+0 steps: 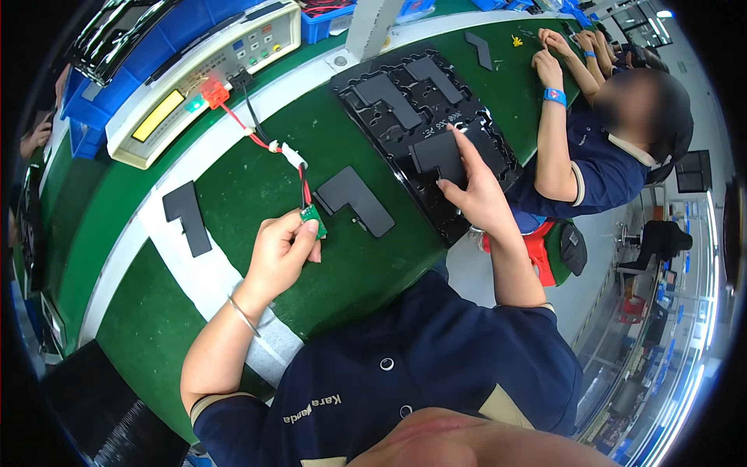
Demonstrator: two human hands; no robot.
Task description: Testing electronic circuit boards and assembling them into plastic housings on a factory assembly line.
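Note:
My left hand (280, 251) pinches a small green circuit board (316, 224) between thumb and fingers. Red and black wires (303, 183) run from the board up to a red connector (214, 93) on a bench tester (253, 47). My right hand (484, 196) spans a flat black L-shaped pack (434, 153) in a black moulded tray (395, 154), thumb at its near edge and index finger at its far edge. On the bench between my hands lies another L-shaped pack (355, 201). One more dark pack (187, 218) rests left of my left hand.
Two more packs (389, 101) sit in the tray's far half. A dark piece (478, 50) and a small yellow item (517, 41) lie beyond it on the green bench. To the right sits a co-worker (599, 156), arms over the bench. Blue bins (85, 117) flank the tester.

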